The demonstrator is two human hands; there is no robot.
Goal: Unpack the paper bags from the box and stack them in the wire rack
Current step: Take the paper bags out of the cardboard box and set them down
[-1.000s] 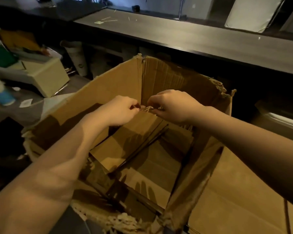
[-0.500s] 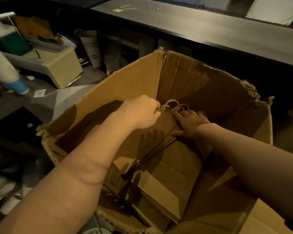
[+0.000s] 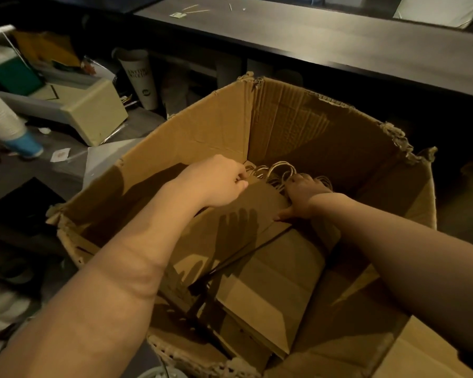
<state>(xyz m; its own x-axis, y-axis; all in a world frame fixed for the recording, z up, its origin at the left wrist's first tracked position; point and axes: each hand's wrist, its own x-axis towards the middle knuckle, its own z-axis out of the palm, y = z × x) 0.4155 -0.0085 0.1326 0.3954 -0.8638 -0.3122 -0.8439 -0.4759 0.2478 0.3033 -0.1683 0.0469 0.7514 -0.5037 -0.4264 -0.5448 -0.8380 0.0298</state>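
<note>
Both our hands are down inside the box [image 3: 202, 132], at the far end of the paper bags [image 3: 271, 290]. Our left hand [image 3: 219, 184] is clenched, knuckles up, fingertips pinching at the top edge of the uppermost bag right where the twine handles [image 3: 281, 170] start. Whether it has the edge or a handle loop we can't tell, since the fingertips are hidden. Our right hand [image 3: 302, 199] sits just beside it, fingers dug in among the handle loops & curled over the bags' top end, thumb stretched flat along the upper face, so it's grasping the end of the stack. The hands are close but not touching. The bags are brown & lie flat in a stack on the box bottom, handle ends toward the far corner, folded bases toward the near edge. A dark band [image 3: 241, 257] runs lengthwise over the stack. The box is open, its rim ragged & torn, esp. at the far right corner & the near edge. Beyond its far wall runs a dark counter [image 3: 311, 36] w/ a few scraps on it. Off the box's left side sit a tall printed paper cup [image 3: 141, 77], a cream carton [image 3: 93, 110] & a sleeve of white cups [image 3: 0, 115] w/ a blue end, all apart from the box.
</note>
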